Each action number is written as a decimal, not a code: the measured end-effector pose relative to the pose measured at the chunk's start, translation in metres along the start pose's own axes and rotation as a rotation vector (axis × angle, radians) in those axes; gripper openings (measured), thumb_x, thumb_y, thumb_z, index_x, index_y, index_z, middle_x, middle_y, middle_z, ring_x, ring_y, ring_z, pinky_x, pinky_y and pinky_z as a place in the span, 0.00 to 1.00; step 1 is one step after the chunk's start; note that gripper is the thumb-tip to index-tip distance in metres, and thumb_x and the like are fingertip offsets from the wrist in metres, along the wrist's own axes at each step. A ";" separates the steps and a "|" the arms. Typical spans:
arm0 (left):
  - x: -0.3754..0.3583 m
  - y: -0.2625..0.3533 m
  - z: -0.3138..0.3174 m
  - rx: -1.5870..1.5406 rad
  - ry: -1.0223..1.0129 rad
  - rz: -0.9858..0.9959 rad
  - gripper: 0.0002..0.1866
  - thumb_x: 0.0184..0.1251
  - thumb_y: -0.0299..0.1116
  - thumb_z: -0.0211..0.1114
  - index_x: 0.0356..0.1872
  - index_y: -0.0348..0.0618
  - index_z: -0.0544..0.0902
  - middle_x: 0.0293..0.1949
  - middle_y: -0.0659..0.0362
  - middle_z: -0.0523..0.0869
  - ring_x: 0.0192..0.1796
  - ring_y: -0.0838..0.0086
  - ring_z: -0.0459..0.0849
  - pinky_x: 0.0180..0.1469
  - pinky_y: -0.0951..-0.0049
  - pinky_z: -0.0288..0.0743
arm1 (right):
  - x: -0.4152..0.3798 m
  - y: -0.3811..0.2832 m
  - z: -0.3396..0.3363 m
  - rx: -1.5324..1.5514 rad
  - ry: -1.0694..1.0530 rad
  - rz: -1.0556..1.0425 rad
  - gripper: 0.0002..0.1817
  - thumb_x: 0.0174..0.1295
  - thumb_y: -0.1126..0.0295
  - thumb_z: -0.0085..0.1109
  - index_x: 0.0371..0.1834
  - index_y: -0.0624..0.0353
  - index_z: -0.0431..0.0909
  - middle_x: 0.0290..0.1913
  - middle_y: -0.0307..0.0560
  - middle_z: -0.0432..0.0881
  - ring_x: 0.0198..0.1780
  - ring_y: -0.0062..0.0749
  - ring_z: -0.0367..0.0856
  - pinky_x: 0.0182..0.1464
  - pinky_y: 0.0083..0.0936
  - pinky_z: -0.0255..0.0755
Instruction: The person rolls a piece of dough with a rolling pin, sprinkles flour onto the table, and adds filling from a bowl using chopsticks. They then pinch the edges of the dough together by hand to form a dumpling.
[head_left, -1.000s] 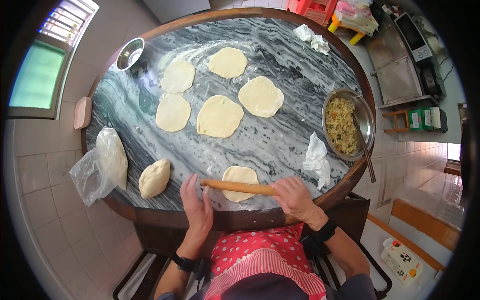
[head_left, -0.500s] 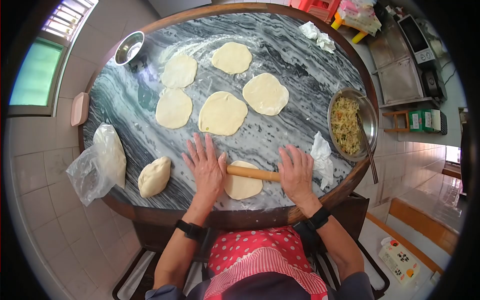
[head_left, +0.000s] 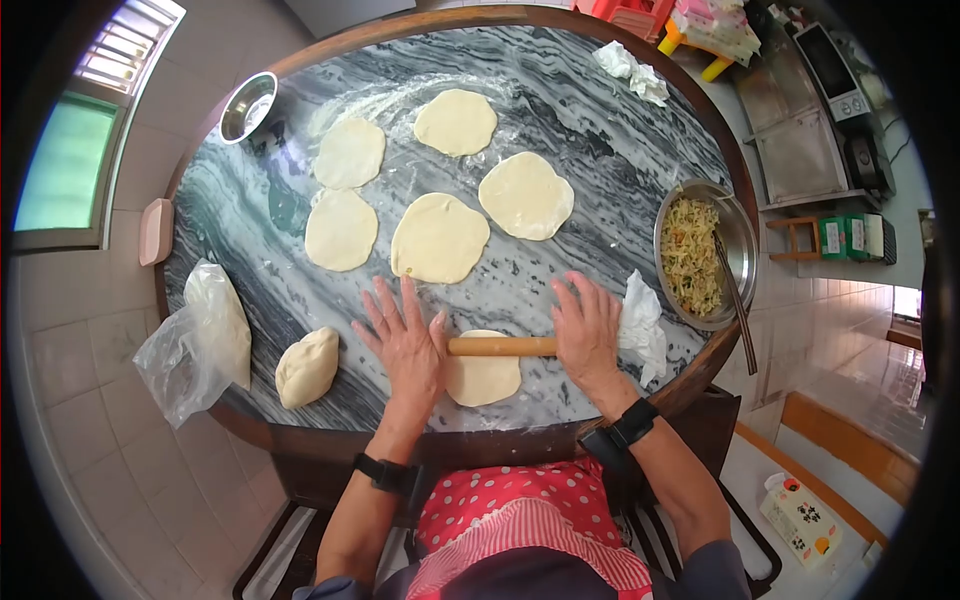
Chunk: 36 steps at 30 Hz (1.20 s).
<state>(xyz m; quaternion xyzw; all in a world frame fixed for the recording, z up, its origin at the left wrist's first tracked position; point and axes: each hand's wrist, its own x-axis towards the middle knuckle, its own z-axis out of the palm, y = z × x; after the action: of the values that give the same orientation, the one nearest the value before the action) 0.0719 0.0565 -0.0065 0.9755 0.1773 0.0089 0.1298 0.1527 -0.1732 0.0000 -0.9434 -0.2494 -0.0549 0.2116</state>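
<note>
A wooden rolling pin (head_left: 502, 346) lies across the far part of a small flattened dough round (head_left: 484, 382) near the table's front edge. My left hand (head_left: 408, 335) rests its palm on the pin's left end, fingers stretched out and spread. Over the right end lies my right hand (head_left: 587, 335), its fingers also extended forward rather than wrapped round the pin. Both pin ends are hidden under the palms. Just beyond my left fingertips is a larger flat dough round (head_left: 440, 238). A folded lump of dough (head_left: 308, 368) sits to the left.
Several more dough rounds, one a pale disc (head_left: 526, 196), lie farther back on the marble table (head_left: 580, 110). A steel bowl of shredded filling (head_left: 690, 255) with chopsticks (head_left: 735, 290) stands right. A plastic bag of dough (head_left: 215, 320), small metal bowl (head_left: 248, 108) and crumpled paper (head_left: 642, 325) are near the edges.
The rolling pin has turned from slightly tilted to nearly level and sits closer to the small round's far edge. My hands have moved with it. The whole view has shifted a little.
</note>
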 end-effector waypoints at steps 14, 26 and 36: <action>-0.103 0.008 -0.028 -0.126 -0.344 0.531 0.41 0.63 0.50 0.67 0.72 0.37 0.66 0.76 0.44 0.60 0.78 0.44 0.55 0.75 0.40 0.51 | 0.012 -0.049 -0.003 0.190 -0.076 -0.181 0.27 0.56 0.70 0.67 0.61 0.58 0.75 0.63 0.53 0.73 0.64 0.49 0.70 0.64 0.45 0.61; -0.127 0.028 -0.026 -0.147 -0.431 0.338 0.49 0.64 0.62 0.61 0.76 0.37 0.59 0.77 0.41 0.56 0.79 0.42 0.50 0.76 0.36 0.43 | 0.038 -0.050 0.023 0.018 -0.080 -0.273 0.27 0.59 0.69 0.64 0.64 0.59 0.72 0.69 0.55 0.68 0.71 0.51 0.64 0.68 0.52 0.57; -0.136 0.024 -0.036 -0.121 -0.427 0.287 0.46 0.63 0.61 0.63 0.77 0.46 0.60 0.78 0.44 0.54 0.81 0.48 0.48 0.74 0.30 0.42 | 0.019 -0.055 0.030 0.158 -0.216 -0.418 0.22 0.60 0.66 0.64 0.57 0.59 0.76 0.57 0.50 0.75 0.60 0.44 0.72 0.61 0.46 0.63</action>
<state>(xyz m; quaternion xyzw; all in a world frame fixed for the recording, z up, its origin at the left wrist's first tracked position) -0.0498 -0.0039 0.0383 0.9610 0.0048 -0.1680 0.2197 0.1419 -0.1085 -0.0023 -0.8523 -0.4637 0.0233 0.2409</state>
